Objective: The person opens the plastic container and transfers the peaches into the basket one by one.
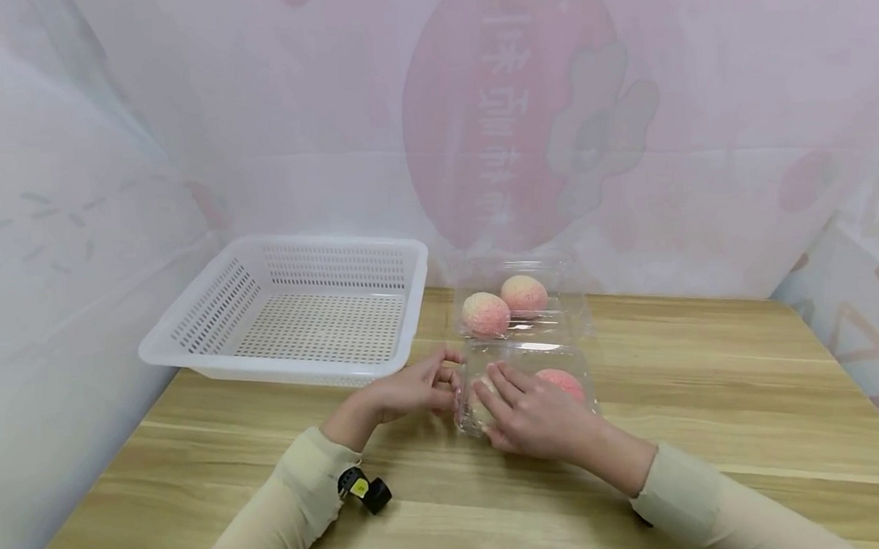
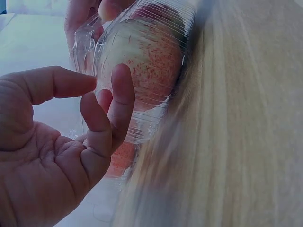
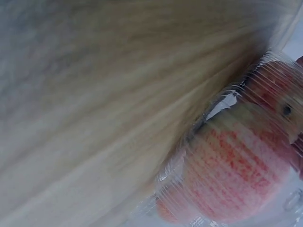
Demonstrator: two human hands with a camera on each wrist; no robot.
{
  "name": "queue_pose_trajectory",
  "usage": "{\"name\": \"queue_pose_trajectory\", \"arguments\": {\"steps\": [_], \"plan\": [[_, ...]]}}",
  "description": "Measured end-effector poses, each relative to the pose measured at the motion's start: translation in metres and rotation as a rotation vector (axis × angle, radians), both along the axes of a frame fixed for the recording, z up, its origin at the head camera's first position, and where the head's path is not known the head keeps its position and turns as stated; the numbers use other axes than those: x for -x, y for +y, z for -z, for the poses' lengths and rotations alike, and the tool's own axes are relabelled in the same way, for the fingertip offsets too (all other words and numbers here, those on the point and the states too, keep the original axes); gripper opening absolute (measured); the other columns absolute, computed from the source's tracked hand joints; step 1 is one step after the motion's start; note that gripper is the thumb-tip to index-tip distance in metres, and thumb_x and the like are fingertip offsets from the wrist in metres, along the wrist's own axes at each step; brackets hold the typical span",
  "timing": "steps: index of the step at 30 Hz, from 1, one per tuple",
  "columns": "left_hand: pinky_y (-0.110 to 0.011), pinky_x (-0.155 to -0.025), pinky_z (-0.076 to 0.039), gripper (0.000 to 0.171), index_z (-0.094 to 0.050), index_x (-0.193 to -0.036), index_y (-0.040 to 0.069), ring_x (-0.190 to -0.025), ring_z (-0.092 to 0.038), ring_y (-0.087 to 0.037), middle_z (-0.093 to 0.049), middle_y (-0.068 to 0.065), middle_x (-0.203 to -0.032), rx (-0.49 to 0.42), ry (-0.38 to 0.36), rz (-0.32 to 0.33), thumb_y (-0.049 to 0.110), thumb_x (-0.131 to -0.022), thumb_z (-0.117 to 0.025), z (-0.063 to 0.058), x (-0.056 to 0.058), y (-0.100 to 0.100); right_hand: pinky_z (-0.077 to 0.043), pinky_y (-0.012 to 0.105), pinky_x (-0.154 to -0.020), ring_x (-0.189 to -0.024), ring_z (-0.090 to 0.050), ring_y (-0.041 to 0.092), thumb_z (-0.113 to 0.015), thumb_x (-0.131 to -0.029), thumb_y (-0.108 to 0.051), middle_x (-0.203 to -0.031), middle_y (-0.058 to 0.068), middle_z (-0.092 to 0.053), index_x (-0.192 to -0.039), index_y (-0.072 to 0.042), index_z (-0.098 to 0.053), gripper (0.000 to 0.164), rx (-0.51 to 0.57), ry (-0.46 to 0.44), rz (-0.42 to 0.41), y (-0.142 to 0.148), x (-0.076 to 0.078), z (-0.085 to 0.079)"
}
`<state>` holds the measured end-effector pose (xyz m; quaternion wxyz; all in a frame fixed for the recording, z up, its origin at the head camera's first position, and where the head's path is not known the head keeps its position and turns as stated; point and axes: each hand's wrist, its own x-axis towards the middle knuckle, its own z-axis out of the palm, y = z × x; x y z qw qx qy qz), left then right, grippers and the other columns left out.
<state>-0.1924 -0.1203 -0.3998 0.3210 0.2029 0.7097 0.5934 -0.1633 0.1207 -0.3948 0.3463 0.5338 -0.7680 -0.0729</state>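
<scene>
Resting its fingers over a pale peach point(image 2: 147, 52), the right hand point(image 1: 537, 415) reaches into the near left of a clear plastic container point(image 1: 511, 351); cannot tell whether it grips. Left hand point(image 1: 413, 388): half-open, fingers loosely bent, holding nothing, just beside the container's left wall. Pink peach point(image 1: 563, 382): near right, same container. White basket point(image 1: 159, 350): left on the wooden table point(image 1: 491, 503).

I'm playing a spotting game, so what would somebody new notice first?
Probably the pink-and-cream fruits in clear plastic packaging, near the middle, with the right grip over its near part. Next might come the big white basket to their left, then the large pink circle on the backdrop behind.
</scene>
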Motion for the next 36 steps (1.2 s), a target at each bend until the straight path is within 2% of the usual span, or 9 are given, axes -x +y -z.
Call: {"name": "queue_pose_trajectory", "arguments": {"steps": [5, 7, 9, 12, 16, 21, 26, 31, 36], "plan": [[-0.027, -0.071, -0.05, 0.066, -0.026, -0.14, 0.001, -0.079, -0.06, -0.016, -0.057, 0.001, -0.091, 0.008, -0.017, 0.015, -0.001, -0.084, -0.061, -0.001, 0.0, 0.0, -0.061, 0.032, -0.076, -0.103, -0.073, 0.025, -0.069, -0.081, -0.054, -0.113, 0.016, -0.074, -0.119, -0.006, -0.07, 0.061, 0.043, -0.066, 0.051, 0.004, -0.002, -0.003], [-0.027, -0.07, -0.05, 0.065, -0.026, -0.141, 0.002, -0.078, -0.06, -0.016, -0.058, 0.001, -0.091, 0.014, -0.026, 0.019, -0.001, -0.086, -0.06, -0.001, 0.0, 0.0, -0.062, 0.032, -0.073, -0.106, -0.072, 0.023, -0.071, -0.08, -0.057, -0.115, 0.014, -0.074, -0.12, -0.007, -0.07, 0.064, 0.059, -0.114, 0.059, 0.008, -0.002, -0.006], [-0.027, -0.069, -0.05, 0.063, -0.026, -0.141, 0.002, -0.076, -0.06, -0.016, -0.059, 0.002, -0.091, 0.019, -0.031, 0.018, -0.002, -0.087, -0.059, -0.001, 0.001, 0.0, -0.061, 0.035, -0.077, -0.112, -0.069, 0.025, -0.072, -0.081, -0.058, -0.12, 0.013, -0.072, -0.122, -0.006, -0.069, 0.066, 0.075, -0.18, 0.049, 0.013, -0.002, -0.009], [-0.026, -0.069, -0.049, 0.061, -0.028, -0.14, 0.003, -0.076, -0.06, -0.016, -0.06, 0.002, -0.091, 0.026, -0.038, 0.004, -0.002, -0.088, -0.06, -0.002, 0.001, 0.0, -0.058, 0.04, -0.091, -0.122, -0.063, 0.031, -0.065, -0.088, -0.059, -0.13, 0.016, -0.067, -0.127, -0.002, -0.065, 0.07, 0.096, -0.292, 0.007, 0.024, -0.001, -0.012], [-0.026, -0.069, -0.049, 0.061, -0.03, -0.14, 0.003, -0.077, -0.061, -0.016, -0.061, 0.001, -0.091, 0.044, -0.047, -0.01, 0.002, -0.088, -0.062, -0.002, 0.002, 0.001, -0.055, 0.046, -0.096, -0.129, -0.055, 0.037, -0.048, -0.096, -0.063, -0.139, 0.016, -0.06, -0.133, -0.001, -0.06, 0.074, 0.13, -0.376, -0.002, 0.044, 0.001, -0.013], [-0.027, -0.069, -0.05, 0.064, -0.028, -0.142, 0.002, -0.078, -0.063, -0.017, -0.061, 0.001, -0.091, 0.061, -0.04, 0.008, 0.003, -0.088, -0.063, -0.003, 0.003, 0.003, -0.056, 0.048, -0.094, -0.136, -0.048, 0.034, -0.043, -0.098, -0.063, -0.14, 0.012, -0.06, -0.134, -0.003, -0.06, 0.072, 0.132, -0.401, 0.016, 0.074, 0.006, -0.013], [-0.028, -0.07, -0.05, 0.066, -0.028, -0.143, 0.003, -0.079, -0.064, -0.018, -0.063, 0.001, -0.093, 0.062, -0.028, 0.021, 0.003, -0.087, -0.064, -0.005, 0.004, 0.001, -0.056, 0.048, -0.094, -0.143, -0.042, 0.03, -0.051, -0.093, -0.067, -0.144, 0.011, -0.056, -0.137, -0.004, -0.058, 0.077, 0.082, -0.424, 0.032, 0.092, 0.007, -0.013], [-0.028, -0.069, -0.05, 0.07, -0.026, -0.144, 0.004, -0.08, -0.066, -0.019, -0.064, 0.0, -0.092, 0.061, -0.025, 0.025, 0.004, -0.087, -0.066, -0.003, 0.003, -0.003, -0.057, 0.046, -0.091, -0.134, -0.05, 0.037, -0.055, -0.092, -0.065, -0.145, 0.012, -0.056, -0.138, -0.005, -0.057, 0.075, 0.052, -0.426, 0.03, 0.09, 0.009, -0.014], [-0.029, -0.068, -0.051, 0.069, -0.027, -0.143, 0.005, -0.078, -0.067, -0.019, -0.063, 0.0, -0.09, 0.06, -0.044, 0.006, 0.007, -0.088, -0.07, 0.0, 0.001, -0.001, -0.059, 0.044, -0.086, -0.126, -0.058, 0.038, -0.039, -0.099, -0.06, -0.141, 0.015, -0.059, -0.133, -0.001, -0.06, 0.072, 0.024, -0.379, 0.022, 0.086, 0.008, -0.013]]}}
